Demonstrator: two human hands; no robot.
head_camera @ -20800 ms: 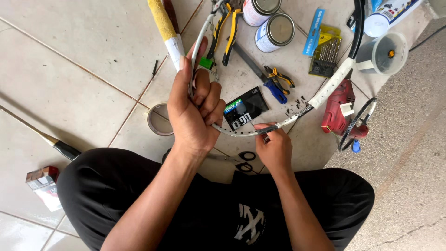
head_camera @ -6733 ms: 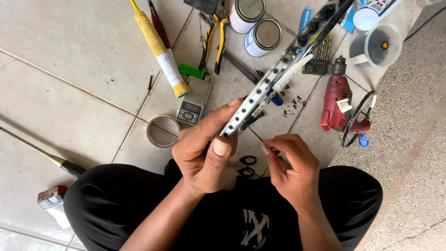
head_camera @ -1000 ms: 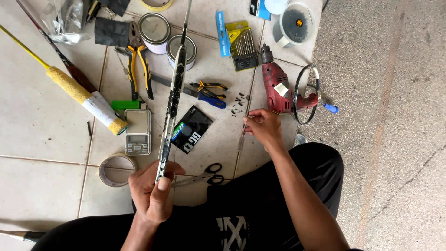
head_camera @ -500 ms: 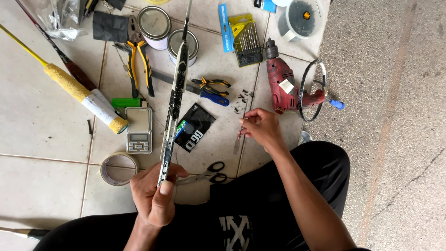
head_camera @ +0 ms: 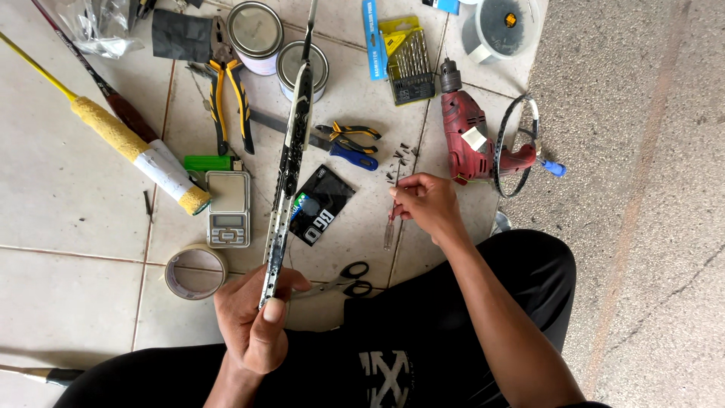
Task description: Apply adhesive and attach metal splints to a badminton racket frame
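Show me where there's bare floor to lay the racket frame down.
Bare tile lies left of the tape roll and digital scale, below the yellow-gripped racket handle. The grey rough floor right of the red drill is bare too. Between pliers and drill it is crowded.

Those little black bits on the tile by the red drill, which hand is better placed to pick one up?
Probably the right hand: it hovers just below the small black pieces, holding a thin tool. The left hand is busy gripping the racket frame.
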